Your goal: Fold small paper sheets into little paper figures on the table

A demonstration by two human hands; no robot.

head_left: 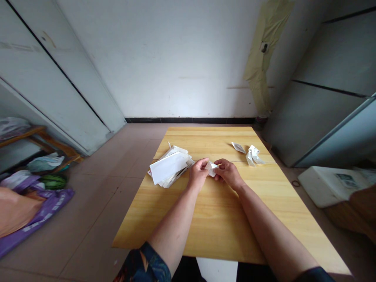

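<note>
White paper, creased and folded small, is held up between two hands over the middle of the desk (223,223); this small folded paper (211,169) sits about halfway between the left and right edges. Its faces tilt toward the near edge, and a narrow part reaches toward the right; it is too small to tell its long axis for certain. The left hand (199,172) grips its left side between thumb and fingers, and the right hand (229,174) pinches its right side, both narrowed around it.

Just left of the left hand, a loose stack of papers (167,170) reaches the desk's left edge, its long top sheet slanting from the near left up toward the far right. Past the right hand, toward the far right corner, lies a flat folded piece (238,147), its long axis running from far left to near right. Just beside it, closer to the right edge, stands a crumpled white paper (253,155) with uneven peaks.

Beyond the far edge rises a pale wall (182,58) with a dark skirting (176,120). On the floor, a purple bag (58,201) lies well off the left edge, and a white container (326,186) stands off the right.
</note>
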